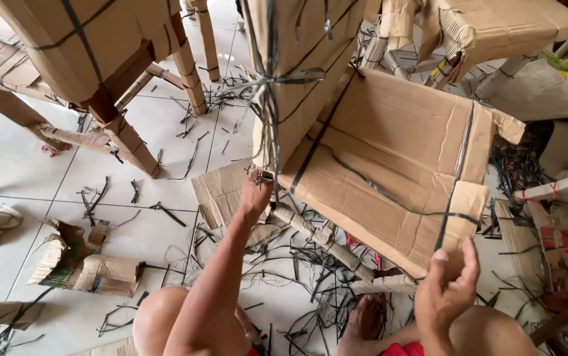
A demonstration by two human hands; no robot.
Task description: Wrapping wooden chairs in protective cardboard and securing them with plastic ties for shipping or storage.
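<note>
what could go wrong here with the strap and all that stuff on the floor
1. The dark strap runs taut over the cardboard-wrapped chair toward the right hand; a hard pull might tear the cardboard edge or snap the strap.
2. The left hand sits at the strap tails near the bundle's corner, so a slipping strap could nick its fingers.
3. Strap offcuts litter the tiles around the bare foot: a likely slip or cut hazard.

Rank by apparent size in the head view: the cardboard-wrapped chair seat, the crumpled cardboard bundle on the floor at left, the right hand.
1. cardboard-wrapped chair seat
2. crumpled cardboard bundle
3. right hand

The hand sits nearer the camera, so 2 versus 3 is unsure.
</note>
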